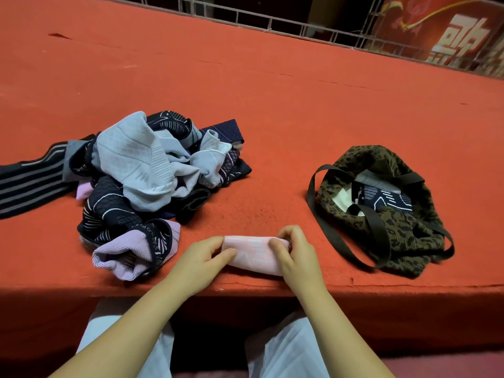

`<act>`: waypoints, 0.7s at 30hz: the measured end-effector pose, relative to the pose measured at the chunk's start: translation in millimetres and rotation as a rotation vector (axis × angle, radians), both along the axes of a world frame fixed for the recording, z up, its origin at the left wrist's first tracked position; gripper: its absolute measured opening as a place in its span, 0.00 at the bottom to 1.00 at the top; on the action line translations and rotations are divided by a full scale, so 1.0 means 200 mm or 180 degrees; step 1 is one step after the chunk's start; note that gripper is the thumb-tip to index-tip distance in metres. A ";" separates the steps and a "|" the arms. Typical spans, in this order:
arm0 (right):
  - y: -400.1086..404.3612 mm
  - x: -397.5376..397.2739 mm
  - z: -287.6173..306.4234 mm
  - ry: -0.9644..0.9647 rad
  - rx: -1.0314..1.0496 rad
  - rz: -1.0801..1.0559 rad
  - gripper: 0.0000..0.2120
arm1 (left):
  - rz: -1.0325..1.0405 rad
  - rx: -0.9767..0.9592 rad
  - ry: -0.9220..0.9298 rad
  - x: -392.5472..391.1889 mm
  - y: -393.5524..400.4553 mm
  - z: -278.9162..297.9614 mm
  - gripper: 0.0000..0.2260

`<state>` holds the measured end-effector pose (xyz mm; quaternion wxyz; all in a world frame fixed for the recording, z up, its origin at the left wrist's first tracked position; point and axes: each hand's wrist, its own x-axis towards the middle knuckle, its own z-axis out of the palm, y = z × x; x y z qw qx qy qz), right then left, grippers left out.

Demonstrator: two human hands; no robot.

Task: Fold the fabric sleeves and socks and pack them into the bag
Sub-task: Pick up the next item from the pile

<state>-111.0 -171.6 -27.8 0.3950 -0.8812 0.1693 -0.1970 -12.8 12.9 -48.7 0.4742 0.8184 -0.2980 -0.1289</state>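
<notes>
both hands work one pale pink piece [255, 255] lying flat near the front edge of the red surface [272, 110], prob a sock or short sleeve, can't tell which. left hand [203, 261] has thumb and fingers closed on its left end, pinning it so it won't slide. right hand [296, 252] has fingers curled tight over the right end, thumb on top; looks like it's tucking or turning that end in, i.e. mid-fold. so each grip is closed on the same piece, nothing else held.

piece sits right in front of the person, between pile and bag, which makes sense: short reach both ways.

unfolded pile [141, 184] is to the left, a tangled heap: light grey-blue bits on top, dark patterned ones under, a lilac one [128, 253] nearest the left hand, a black striped sleeve [30, 184] trailing off toward the left edge. lots still to do.

leopard-print bag [387, 214] lies to the right w/ mouth open and straps flopped outward, so stuff drops in w/o needing a hand to hold it open. already inside: a dark patterned folded item [387, 200] plus sth pale, hard to make out.

judging by pile vs bag, task is early-ish. next prob finish the fold, then carry it right into the bag.
</notes>
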 end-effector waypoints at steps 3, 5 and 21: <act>0.01 0.05 -0.01 0.0126 0.0061 -0.0304 0.10 | 0.0394 0.0087 -0.0006 0.02 -0.03 -0.02 0.19; 0.01 0.07 -0.01 0.0295 -0.0057 -0.0451 0.14 | 0.0638 0.0171 -0.0007 0.02 -0.06 -0.01 0.10; -0.09 0.05 0.10 0.1671 -0.0058 0.0611 0.19 | -0.0111 0.1581 -0.0106 0.07 -0.08 0.06 0.34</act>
